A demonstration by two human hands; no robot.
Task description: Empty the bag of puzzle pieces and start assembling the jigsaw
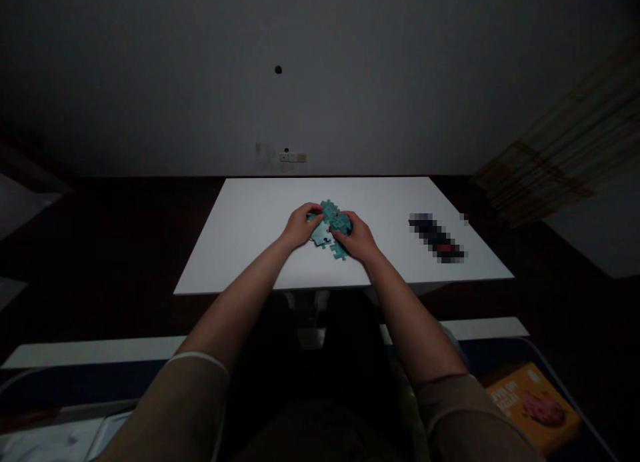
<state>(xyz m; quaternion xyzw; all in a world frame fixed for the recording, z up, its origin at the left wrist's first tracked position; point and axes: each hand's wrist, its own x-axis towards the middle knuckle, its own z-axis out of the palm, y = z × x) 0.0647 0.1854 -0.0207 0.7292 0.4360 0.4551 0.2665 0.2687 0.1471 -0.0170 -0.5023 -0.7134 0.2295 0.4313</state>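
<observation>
Teal jigsaw puzzle pieces (329, 211) lie in a small cluster on the white table (250, 249), some overlapping and some seemingly joined. My left hand (301, 225) is curled at the cluster's left side, thumb and fingers closed on pieces there. From the right, my right hand (359, 237) grips a bunch of teal puzzle pieces (341, 223), its thumb in front and fingers behind. A paler puzzle section (321, 235) sits between the hands, and another teal piece (339, 251) lies by the right thumb. The fingers hide part of the cluster, so single pieces are hard to tell apart.
A pixelated dark object (436, 238) lies on the table's right part. Behind the table stands a grey wall with a socket strip (293, 157). An orange box (535, 405) rests on the seat at lower right. A patterned curtain (545, 149) hangs at right.
</observation>
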